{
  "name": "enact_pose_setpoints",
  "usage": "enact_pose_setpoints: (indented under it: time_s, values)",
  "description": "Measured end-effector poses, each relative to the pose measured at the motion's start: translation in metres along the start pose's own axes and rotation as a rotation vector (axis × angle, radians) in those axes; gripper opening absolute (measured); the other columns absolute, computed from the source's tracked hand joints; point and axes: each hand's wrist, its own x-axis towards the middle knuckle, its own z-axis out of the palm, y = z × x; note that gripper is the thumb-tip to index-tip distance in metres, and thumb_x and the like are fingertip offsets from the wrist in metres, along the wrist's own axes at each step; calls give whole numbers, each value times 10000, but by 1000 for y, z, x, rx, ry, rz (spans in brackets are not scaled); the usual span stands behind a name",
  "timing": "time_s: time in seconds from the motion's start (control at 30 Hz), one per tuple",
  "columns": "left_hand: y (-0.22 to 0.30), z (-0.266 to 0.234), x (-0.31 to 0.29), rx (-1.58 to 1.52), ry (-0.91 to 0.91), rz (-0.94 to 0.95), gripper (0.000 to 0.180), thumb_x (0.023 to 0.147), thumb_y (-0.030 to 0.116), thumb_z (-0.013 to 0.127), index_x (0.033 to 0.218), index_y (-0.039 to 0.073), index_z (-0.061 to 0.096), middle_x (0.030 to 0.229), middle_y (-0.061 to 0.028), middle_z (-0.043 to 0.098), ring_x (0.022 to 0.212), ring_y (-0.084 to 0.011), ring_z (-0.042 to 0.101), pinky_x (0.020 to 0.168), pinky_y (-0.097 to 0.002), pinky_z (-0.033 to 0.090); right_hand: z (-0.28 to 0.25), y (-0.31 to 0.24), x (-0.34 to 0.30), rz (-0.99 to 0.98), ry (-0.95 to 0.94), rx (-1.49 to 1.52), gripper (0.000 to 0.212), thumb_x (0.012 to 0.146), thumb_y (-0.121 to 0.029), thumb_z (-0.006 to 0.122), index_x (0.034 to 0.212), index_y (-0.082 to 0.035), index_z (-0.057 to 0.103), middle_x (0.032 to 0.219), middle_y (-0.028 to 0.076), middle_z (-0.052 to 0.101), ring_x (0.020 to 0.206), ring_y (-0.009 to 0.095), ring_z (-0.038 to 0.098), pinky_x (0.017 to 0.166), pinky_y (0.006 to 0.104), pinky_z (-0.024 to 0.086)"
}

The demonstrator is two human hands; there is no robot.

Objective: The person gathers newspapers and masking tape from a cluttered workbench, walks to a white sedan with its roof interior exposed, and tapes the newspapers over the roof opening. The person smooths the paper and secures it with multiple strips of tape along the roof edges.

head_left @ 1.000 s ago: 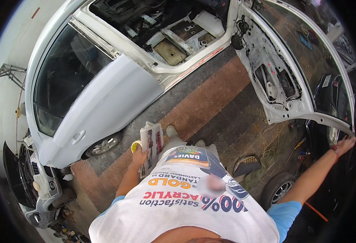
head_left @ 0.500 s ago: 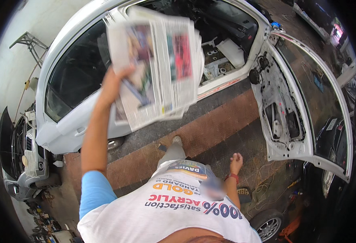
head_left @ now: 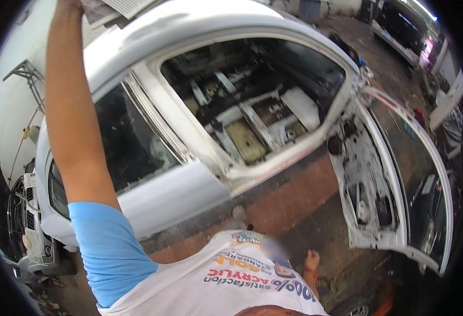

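Observation:
My left arm reaches far up to the roof of a pale grey car [head_left: 184,192]. My left hand [head_left: 72,4] is cut off by the upper edge of the view, closed at the side of a stack of newspapers [head_left: 131,6]. Only the lower part of the newspapers shows, above the car's roof. Low at my right side hangs my right hand [head_left: 311,260], its fingers curled, with nothing visible in them.
At the right, the car's front door [head_left: 366,179] stands swung wide, its inner panel stripped. The doorway shows a bare cabin floor [head_left: 247,139] without seats. Another car [head_left: 28,226] with a raised hood is at the left. A wheel [head_left: 351,306] lies at lower right.
My left hand has moved up and left with the newspapers, from in front of the car to over its roof. My right hand still hangs low.

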Motion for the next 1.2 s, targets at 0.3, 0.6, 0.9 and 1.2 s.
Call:
enact_pose_setpoints:
  time_s: [0.3, 0.6, 0.9, 1.2]
  values:
    - [-167, -89, 93, 376, 24, -485, 462, 1000, 320, 708, 1311, -21, 688, 1035, -145, 791, 784, -274, 783, 721, -418, 667, 135, -58, 43, 249, -266, -83, 385, 977, -229, 787, 1188, 92, 755, 1165, 291, 761, 1032, 398, 738, 930, 475, 594]
    - [-251, -132, 83, 1687, -137, -782, 1006, 944, 880, 614, 1369, -19, 762, 1308, -193, 802, 1073, -331, 803, 1030, -499, 590, 128, -88, 124, -214, -470, -397, 418, 1005, -379, 758, 1150, 12, 795, 1115, 278, 789, 1066, 450, 762, 971, 527, 584]
    - [-172, -98, 8, 1366, -230, 128, 492, 1099, 354, 705, 1422, -16, 708, 1274, -220, 788, 1150, -346, 757, 1042, -433, 555, 138, -233, 303, -178, -426, -482, 423, 1034, -366, 684, 1259, -25, 793, 1311, 275, 760, 1247, 452, 730, 1029, 512, 588]
    - [-164, 43, 53, 1531, -430, 250, 595, 916, 426, 903, 1326, 23, 744, 1140, -222, 792, 995, -409, 732, 972, -530, 552, 196, -398, 403, -374, -540, -263, 453, 1058, -264, 717, 1374, 61, 712, 1278, 286, 793, 1194, 441, 773, 1065, 495, 587]
